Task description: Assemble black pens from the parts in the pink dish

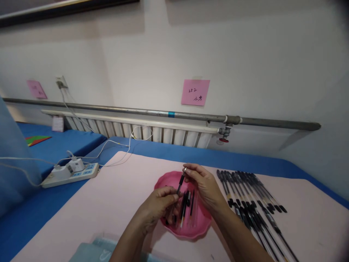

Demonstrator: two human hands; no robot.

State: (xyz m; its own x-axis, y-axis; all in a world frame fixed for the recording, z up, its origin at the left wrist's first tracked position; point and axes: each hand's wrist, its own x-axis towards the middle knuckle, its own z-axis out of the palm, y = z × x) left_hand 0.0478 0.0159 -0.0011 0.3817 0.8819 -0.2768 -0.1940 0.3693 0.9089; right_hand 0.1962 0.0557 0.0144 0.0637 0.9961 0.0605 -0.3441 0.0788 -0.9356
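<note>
Over a pink scalloped dish (205,226) I hold a pen (180,181) with a black grip and a clear barrel, slanting upward. My left hand (163,203) is closed around its barrel. At the silvery tip end, the thumb and fingers of my right hand (201,180) pinch the pen. Inside the dish lie loose pen parts (188,203): black caps, thin refills and clear tubes. My left fingers partly hide the dish's left side.
Right of the dish lie rows of black pens (245,187), with more pens (261,227) nearer me. A power strip (73,177) with plugs and white cables stands left. Pale blue plastic (89,251) lies in front. A radiator (163,134) and pipe run along the wall.
</note>
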